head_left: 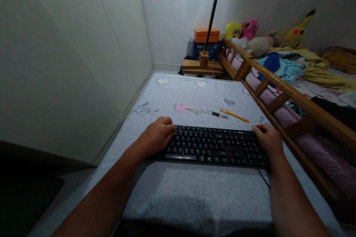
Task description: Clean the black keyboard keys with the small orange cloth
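A black computer keyboard point(211, 146) lies across the cloth-covered surface in front of me, its keys facing up. My left hand point(160, 133) is closed over its left end with the fingers curled, covering the keys there. At the opposite end, my right hand point(268, 139) grips the right edge, thumb by the far corner and the other fingers mostly hidden. Beyond the keyboard lie thin cotton swabs point(193, 110), a slim metal tool with a black grip point(215, 113), and a flat brush with a yellow handle point(235, 115).
A pale bedsheet point(178, 187) covers the surface. The keyboard's cable point(263, 178) trails near my right forearm. A wooden bed rail point(272, 81) runs along the right, with plush toys beyond. A white cabinet point(69, 44) borders the left; a wooden stand point(203, 66) stands at the back.
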`<state>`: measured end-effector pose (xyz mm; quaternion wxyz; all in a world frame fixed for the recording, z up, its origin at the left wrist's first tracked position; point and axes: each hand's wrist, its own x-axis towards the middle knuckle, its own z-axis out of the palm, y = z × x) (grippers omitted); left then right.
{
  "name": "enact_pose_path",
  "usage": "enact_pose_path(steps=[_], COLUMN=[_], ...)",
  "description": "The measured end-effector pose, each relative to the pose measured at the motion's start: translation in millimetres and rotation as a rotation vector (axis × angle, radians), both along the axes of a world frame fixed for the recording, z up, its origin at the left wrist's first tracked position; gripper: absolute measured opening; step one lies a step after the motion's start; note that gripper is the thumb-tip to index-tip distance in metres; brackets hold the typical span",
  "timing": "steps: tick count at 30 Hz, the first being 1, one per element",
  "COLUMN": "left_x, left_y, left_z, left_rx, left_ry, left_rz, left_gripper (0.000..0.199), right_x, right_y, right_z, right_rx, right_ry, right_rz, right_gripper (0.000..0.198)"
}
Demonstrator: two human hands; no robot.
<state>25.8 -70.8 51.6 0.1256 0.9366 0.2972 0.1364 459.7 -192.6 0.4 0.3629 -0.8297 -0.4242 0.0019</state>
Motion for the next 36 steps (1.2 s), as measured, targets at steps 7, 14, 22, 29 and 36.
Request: enact_pose_path(steps=[7,14,22,29,36], left_x=[-18.3,-32.2,-46.4,-58.6,-36.0], left_y=[5.3,9.7,14.6,19.8,8.4], left_z=[3.8,14.2,20.2,20.7,21.0], left_rx=[-0.015,-0.101,-0.156,-0.147,-0.154], left_ry=[0.052,0.122,0.186,0.183,-0.191], left_rz=[0.051,0.149,0.229,0.312,0.174], left_gripper=[0.019,0.019,0.019,0.016,0.021], right_x=[-3.3,-0.7,-1.2,-1.4,0.7], right_y=[-0.8,-1.2,-0.7,-1.3,-0.4], right_z=[1.7,0.1,-0.5,-0.5,-0.9], right_rx=[0.004,0.003,0.022,0.042,0.002], right_ry=[0.015,0.007,-0.009,0.006,0.017], right_rz=[-0.011,0.000,-0.005,0.008,-0.005], right_gripper=[0.036,0.036,0.034,0.034,0.036])
